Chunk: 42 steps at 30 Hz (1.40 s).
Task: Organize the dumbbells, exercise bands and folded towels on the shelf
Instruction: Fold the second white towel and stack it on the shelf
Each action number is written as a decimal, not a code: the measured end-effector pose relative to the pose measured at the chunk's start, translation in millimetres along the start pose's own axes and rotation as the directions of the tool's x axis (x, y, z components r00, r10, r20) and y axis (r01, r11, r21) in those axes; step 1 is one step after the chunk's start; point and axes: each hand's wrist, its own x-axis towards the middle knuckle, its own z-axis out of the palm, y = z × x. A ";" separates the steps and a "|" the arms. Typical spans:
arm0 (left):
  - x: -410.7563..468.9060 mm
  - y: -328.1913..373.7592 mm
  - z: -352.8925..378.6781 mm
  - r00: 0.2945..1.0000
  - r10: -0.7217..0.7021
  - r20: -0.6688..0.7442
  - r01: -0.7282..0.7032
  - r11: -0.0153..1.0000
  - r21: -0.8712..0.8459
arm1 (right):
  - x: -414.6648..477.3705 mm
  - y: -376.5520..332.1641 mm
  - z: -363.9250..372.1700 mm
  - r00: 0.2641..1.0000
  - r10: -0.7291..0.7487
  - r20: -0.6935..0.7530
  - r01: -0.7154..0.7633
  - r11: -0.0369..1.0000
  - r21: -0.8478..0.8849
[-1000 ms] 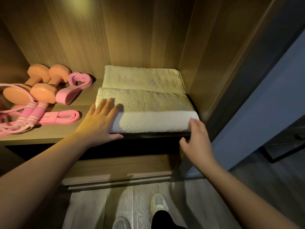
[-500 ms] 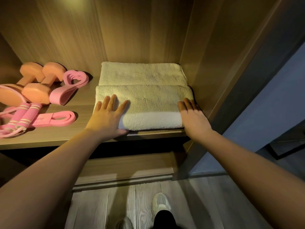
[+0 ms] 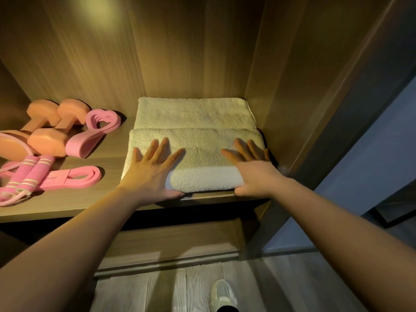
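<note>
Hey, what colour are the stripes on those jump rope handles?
Pale cream bands across the pink foam jump-rope handles, seen best in the head view.

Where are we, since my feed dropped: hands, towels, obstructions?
Left hand, right hand open, flat on front towel. Rear towel just behind it. Dumbbells, pink bands off left, nothing in the way.

No text, brand, number or sign can be read anywhere in the view. The only candidate is a faint darker mark on the flat pink exercise band [image 3: 74,177] at the lower left of the frame, near where the band meets the striped pink handles. It is too small and blurred to tell whether it is lettering.
</note>
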 end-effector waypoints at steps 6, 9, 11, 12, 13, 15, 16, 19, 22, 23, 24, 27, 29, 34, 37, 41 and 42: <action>13.6 1.8 -1.6 0.998 -0.033 0.051 0.032 0.999 0.015 | 17.5 7.7 -4.1 0.998 0.031 0.055 -0.031 1.000 0.001; 10.8 -2.0 -4.8 0.995 -0.009 0.100 0.015 0.998 -0.056 | 15.9 8.8 -5.9 0.994 0.014 0.107 -0.016 1.000 0.017; 10.9 -3.0 -8.7 1.000 -0.004 0.025 0.008 0.990 -0.142 | 11.2 7.1 -14.8 0.990 0.008 0.141 -0.020 0.997 0.079; 12.7 -1.4 -9.8 0.998 -0.027 -0.059 0.017 0.986 -0.166 | 9.6 4.2 -21.0 0.990 0.017 0.138 -0.037 0.990 0.139; 15.0 1.5 -9.9 0.988 -0.063 -0.139 0.039 0.984 -0.173 | 10.1 -0.8 -25.5 0.993 0.031 0.114 -0.054 0.978 0.202; 19.9 10.1 -6.1 0.978 -0.080 -0.191 0.052 0.988 -0.145 | 16.4 -16.1 -24.8 0.999 0.045 0.012 -0.047 0.966 0.255; 22.8 13.6 -2.3 0.982 -0.059 -0.182 0.035 0.990 -0.135 | 22.4 -23.5 -19.7 0.999 0.038 -0.035 -0.029 0.975 0.218; 30.1 11.8 2.3 0.996 -0.040 -0.084 0.027 0.988 -0.155 | 41.9 -32.5 -2.3 0.998 0.029 -0.060 -0.021 0.992 0.121; 35.4 7.0 2.5 0.994 -0.085 -0.064 0.074 0.984 -0.161 | 49.9 -26.5 3.9 0.994 0.060 -0.096 -0.051 0.993 0.103; 36.4 7.9 3.6 0.993 -0.096 -0.065 0.084 0.982 -0.169 | 49.8 -25.3 5.0 0.991 0.070 -0.110 -0.060 0.994 0.096; 35.7 8.7 4.7 0.991 -0.114 -0.070 0.100 0.978 -0.182 | 49.8 -25.1 6.6 0.989 0.078 -0.123 -0.067 0.994 0.091; 30.5 9.6 6.8 0.978 -0.191 -0.088 0.170 0.964 -0.204 | 47.8 -25.5 11.3 0.984 0.118 -0.132 -0.109 0.991 0.074; 27.7 6.8 6.9 0.964 -0.257 -0.074 0.238 0.952 -0.194 | 45.2 -21.8 11.1 0.979 0.165 -0.118 -0.156 0.984 0.081; 19.0 0.0 10.1 0.889 -0.454 -0.062 0.429 0.873 -0.230 | 37.1 -9.2 7.3 0.940 0.331 -0.081 -0.312 0.932 0.187; 16.4 0.2 8.1 0.872 -0.488 -0.042 0.462 0.849 -0.257 | 35.8 -9.0 3.0 0.931 0.361 -0.051 -0.347 0.921 0.179; 19.9 -2.1 -0.9 0.878 -0.479 0.012 0.474 0.863 -0.172 | 43.0 -8.9 -9.7 0.924 0.370 -0.095 -0.360 0.927 0.109; 23.8 -3.0 -4.0 0.898 -0.440 -0.013 0.433 0.888 -0.156 | 46.3 -10.0 -13.4 0.924 0.362 -0.123 -0.354 0.932 0.081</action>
